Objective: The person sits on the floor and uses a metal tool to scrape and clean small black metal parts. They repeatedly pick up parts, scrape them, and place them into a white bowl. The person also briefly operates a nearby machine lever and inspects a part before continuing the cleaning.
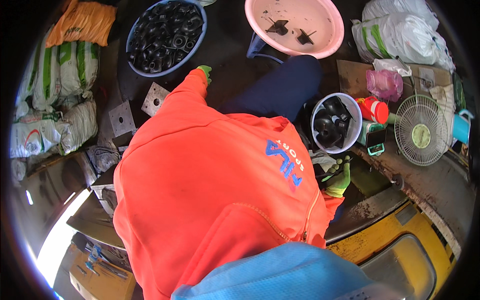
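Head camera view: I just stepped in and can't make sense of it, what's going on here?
A person in an orange jacket bends over a dark work surface. The left hand, green-gloved, reaches toward the blue basin of black plastic parts, holding nothing visible. The right hand, also gloved, sits beside the white bucket of black parts; its grip is unclear. Two parts lie in the pink basin.

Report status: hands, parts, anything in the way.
Left hand gloved, reaching toward blue basin of black parts. Right hand gloved, beside white bucket; grip unclear. Orange jacket blocks much.
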Demonstrator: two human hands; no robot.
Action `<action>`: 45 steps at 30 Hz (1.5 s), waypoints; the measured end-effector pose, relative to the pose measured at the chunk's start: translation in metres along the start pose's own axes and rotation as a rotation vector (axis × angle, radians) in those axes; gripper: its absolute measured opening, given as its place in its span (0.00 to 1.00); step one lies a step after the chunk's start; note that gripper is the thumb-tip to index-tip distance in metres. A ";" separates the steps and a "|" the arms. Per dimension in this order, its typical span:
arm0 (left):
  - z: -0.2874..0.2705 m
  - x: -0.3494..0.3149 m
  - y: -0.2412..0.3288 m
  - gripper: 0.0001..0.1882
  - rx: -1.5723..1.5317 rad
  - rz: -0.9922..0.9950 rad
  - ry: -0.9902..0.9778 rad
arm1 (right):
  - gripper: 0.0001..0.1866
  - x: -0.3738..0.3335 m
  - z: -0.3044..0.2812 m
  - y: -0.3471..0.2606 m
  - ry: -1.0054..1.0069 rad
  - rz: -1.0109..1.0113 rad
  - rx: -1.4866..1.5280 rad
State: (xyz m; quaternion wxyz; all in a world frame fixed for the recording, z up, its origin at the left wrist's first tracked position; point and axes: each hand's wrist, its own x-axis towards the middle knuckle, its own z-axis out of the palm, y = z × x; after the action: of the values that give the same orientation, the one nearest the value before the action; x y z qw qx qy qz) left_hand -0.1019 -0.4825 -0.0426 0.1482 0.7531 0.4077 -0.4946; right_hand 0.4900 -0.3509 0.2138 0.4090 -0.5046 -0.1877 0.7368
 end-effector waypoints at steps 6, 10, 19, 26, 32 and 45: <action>-0.038 0.033 -0.057 0.13 0.225 0.013 0.096 | 0.17 -0.014 0.012 0.004 0.130 -0.142 -0.043; -0.089 0.022 -0.121 0.06 0.006 -0.404 0.580 | 0.15 -0.011 -0.003 -0.001 0.143 -0.193 0.101; -0.388 -0.031 -0.046 0.13 -0.637 0.327 1.838 | 0.13 -0.017 -0.019 0.004 0.045 -0.325 0.168; -0.493 0.012 0.090 0.15 -0.722 0.548 0.933 | 0.14 -0.031 -0.016 0.000 0.193 -0.385 0.195; -0.490 -0.042 0.177 0.31 -1.246 1.239 0.515 | 0.18 -0.057 0.016 0.017 0.418 -0.610 -0.096; -0.460 0.061 0.135 0.10 -2.227 0.440 0.009 | 0.17 -0.324 0.077 -0.066 1.848 -1.279 -1.597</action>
State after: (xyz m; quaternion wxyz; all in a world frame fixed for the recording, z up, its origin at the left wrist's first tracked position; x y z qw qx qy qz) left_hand 0.2990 -0.2500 0.0946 0.8179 0.2593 0.4801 0.1826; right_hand 0.4989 -0.5577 0.4824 0.2503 -0.7284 -0.4153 -0.4841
